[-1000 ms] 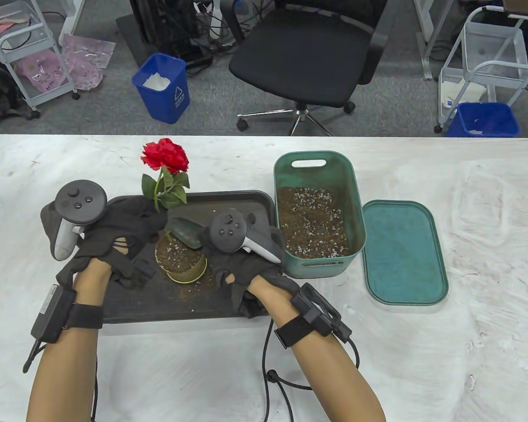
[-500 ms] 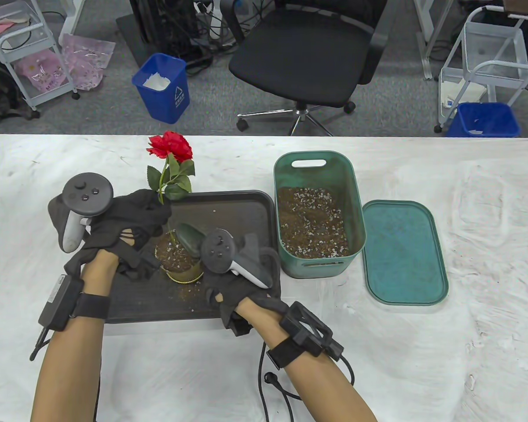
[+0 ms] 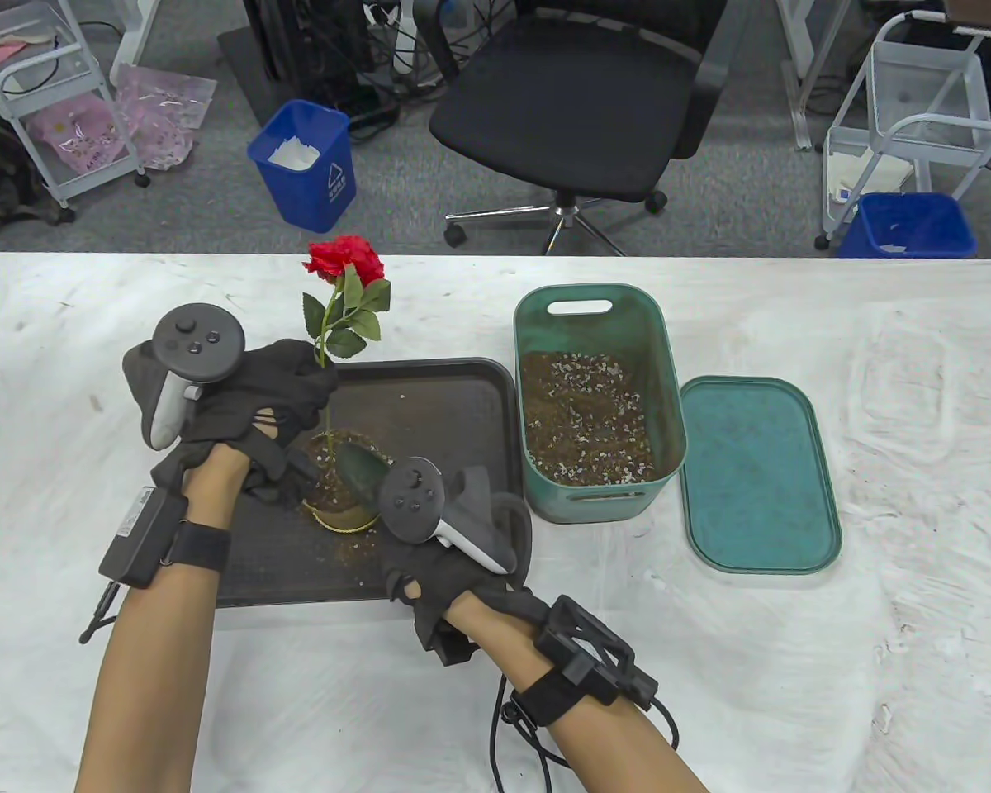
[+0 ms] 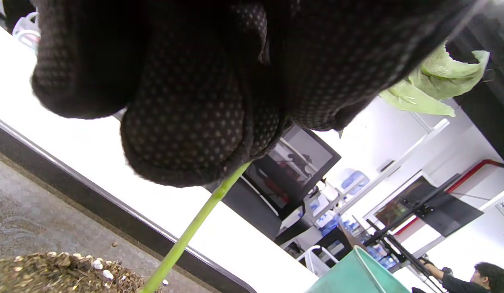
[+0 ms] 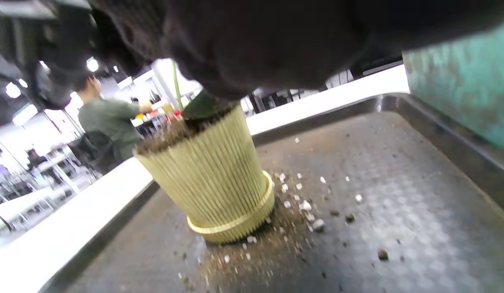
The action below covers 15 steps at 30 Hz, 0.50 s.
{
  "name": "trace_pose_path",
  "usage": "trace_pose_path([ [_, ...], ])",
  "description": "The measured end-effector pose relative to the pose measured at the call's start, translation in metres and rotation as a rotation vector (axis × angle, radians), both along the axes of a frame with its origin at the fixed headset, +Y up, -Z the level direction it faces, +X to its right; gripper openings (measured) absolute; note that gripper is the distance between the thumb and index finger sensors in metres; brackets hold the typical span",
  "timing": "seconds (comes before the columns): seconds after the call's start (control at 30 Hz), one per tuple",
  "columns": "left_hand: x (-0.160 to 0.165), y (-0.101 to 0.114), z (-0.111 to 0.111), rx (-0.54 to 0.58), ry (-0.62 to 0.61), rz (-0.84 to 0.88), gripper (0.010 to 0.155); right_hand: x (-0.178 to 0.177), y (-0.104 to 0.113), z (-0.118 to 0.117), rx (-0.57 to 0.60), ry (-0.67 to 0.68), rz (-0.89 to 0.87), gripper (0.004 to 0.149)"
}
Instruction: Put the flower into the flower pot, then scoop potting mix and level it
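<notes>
A red flower on a green stem stands in the ribbed yellow flower pot, which is filled with potting mix. My left hand pinches the stem above the pot. My right hand grips a green scoop whose blade lies on the mix in the pot. The pot stands on a dark tray. In the right wrist view the scoop's tip rests at the pot's rim.
A green bin of potting mix stands right of the tray, its lid lying beside it. Spilled mix is scattered on the tray around the pot. An office chair and blue waste bins are beyond the table.
The left hand has shifted right and away with the stem, tilting the flower to the right. The right hand has drawn back toward me, with the scoop blade staying on the mix.
</notes>
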<state>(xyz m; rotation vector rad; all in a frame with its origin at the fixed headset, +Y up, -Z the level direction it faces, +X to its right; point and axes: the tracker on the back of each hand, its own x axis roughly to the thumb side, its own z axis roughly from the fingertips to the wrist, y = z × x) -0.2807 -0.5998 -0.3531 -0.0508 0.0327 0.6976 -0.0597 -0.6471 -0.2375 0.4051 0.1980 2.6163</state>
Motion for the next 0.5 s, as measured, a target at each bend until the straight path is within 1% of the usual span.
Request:
trace_pose_path([
  [0.07,0.001,0.000,0.000,0.000,-0.002,-0.005,0.043,0.002,0.005,0.007,0.036,0.023,-0.013,0.049],
  [0.13,0.001,0.001,0.000,0.000,-0.002,-0.006,0.043,-0.005,0.007,0.010,0.058,0.073,0.007,0.048],
  [0.23,0.000,0.001,0.002,0.002,0.000,-0.001,0.043,-0.022,0.004,0.004,0.067,0.091,0.045,0.048],
  [0.3,-0.001,0.002,0.005,0.005,0.003,0.001,0.043,-0.034,0.000,-0.006,0.039,0.097,0.063,0.048],
  [0.37,-0.003,0.002,0.007,0.010,0.009,0.009,0.043,-0.040,-0.003,-0.012,0.018,0.090,0.125,0.047],
  [0.4,-0.004,0.002,0.008,0.012,0.014,0.010,0.043,-0.041,-0.003,-0.012,0.021,0.091,0.122,0.047],
  [0.5,-0.004,0.000,0.010,0.015,0.016,0.026,0.043,-0.046,-0.004,-0.016,-0.071,0.082,0.178,0.046],
])
